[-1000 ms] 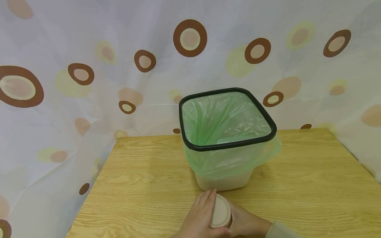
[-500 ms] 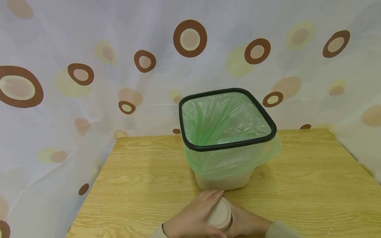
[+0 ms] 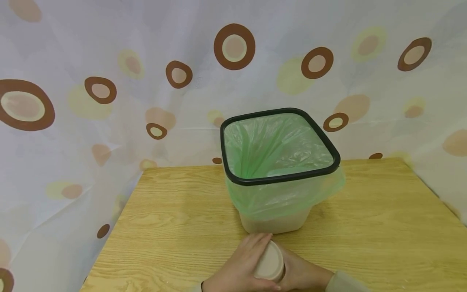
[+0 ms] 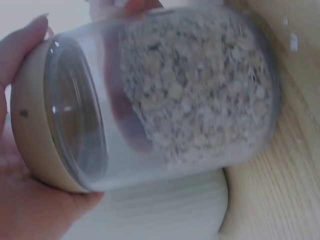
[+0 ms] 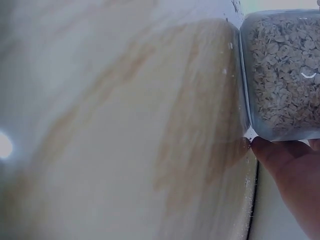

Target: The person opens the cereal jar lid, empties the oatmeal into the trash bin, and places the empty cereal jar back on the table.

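Observation:
A clear jar of oat flakes (image 4: 195, 90) with a beige lid (image 3: 270, 261) stands at the near edge of the head view, between both hands. My left hand (image 3: 238, 265) grips the lid from the left, fingers along its far side and thumb along its near side. Around the jar's body from the right curls my right hand (image 3: 299, 269), partly hidden behind the lid. In the left wrist view, the flakes fill the jar to well below the lid, which sits on the jar's mouth. The right wrist view shows the right fingers (image 5: 275, 155) against the jar near its base.
Just beyond the hands stands a pale bin (image 3: 273, 225) with a black rim (image 3: 284, 178) and a green plastic bag (image 3: 277, 198) folded over it. Under everything is a wood-grain table (image 3: 175, 227). A patterned curtain (image 3: 204, 36) hangs behind.
My left hand has turned clockwise on the lid: its fingertips shifted right and its wrist came into view at left. The right hand has stayed on the jar. The bin has not moved.

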A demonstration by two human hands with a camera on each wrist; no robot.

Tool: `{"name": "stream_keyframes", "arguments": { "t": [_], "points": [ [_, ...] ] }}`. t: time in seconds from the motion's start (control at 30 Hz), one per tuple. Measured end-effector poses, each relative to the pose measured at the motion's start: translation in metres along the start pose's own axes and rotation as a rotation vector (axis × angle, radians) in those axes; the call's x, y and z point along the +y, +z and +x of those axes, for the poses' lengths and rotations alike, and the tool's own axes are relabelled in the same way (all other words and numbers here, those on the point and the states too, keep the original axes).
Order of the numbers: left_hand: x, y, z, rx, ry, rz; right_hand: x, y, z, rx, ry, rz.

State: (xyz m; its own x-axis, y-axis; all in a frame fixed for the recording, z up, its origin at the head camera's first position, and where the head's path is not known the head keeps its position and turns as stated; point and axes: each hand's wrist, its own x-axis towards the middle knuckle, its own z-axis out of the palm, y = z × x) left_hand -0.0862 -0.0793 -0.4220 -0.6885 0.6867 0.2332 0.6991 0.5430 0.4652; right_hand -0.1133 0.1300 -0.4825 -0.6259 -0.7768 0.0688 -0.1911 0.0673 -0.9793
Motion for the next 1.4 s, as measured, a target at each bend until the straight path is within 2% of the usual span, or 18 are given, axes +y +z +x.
{"name": "stream_keyframes", "arguments": {
  "t": [0.2,0.47,0.7,0.8,0.93,1.07,1.13,1.23,1.4],
  "points": [
    [0.006,0.005,0.0,0.065,-0.025,0.035,0.002,0.001,-0.002,-0.008,-0.033,-0.011],
    [0.012,0.008,-0.002,0.119,-0.045,0.101,0.002,0.0,-0.002,-0.012,0.0,0.008],
    [0.019,0.01,-0.001,0.084,-0.124,0.158,0.001,-0.001,-0.002,-0.049,0.035,0.061],
    [0.019,0.005,-0.001,0.041,-0.134,0.14,0.001,-0.001,-0.002,-0.046,0.046,0.075],
    [0.011,-0.006,0.001,-0.055,-0.097,0.042,0.0,-0.003,-0.001,-0.049,0.049,0.067],
    [0.001,-0.015,0.004,-0.138,-0.003,-0.033,-0.001,-0.005,-0.002,-0.039,0.043,0.011],
    [-0.002,-0.016,0.005,-0.148,0.044,-0.038,-0.002,-0.006,-0.003,-0.037,0.051,0.004],
    [-0.003,-0.015,0.004,-0.137,0.08,-0.034,-0.003,-0.006,-0.003,-0.047,0.049,0.009],
    [-0.002,-0.01,0.001,-0.107,0.061,-0.032,-0.004,-0.005,-0.003,-0.043,0.045,-0.014]
  ]
}}
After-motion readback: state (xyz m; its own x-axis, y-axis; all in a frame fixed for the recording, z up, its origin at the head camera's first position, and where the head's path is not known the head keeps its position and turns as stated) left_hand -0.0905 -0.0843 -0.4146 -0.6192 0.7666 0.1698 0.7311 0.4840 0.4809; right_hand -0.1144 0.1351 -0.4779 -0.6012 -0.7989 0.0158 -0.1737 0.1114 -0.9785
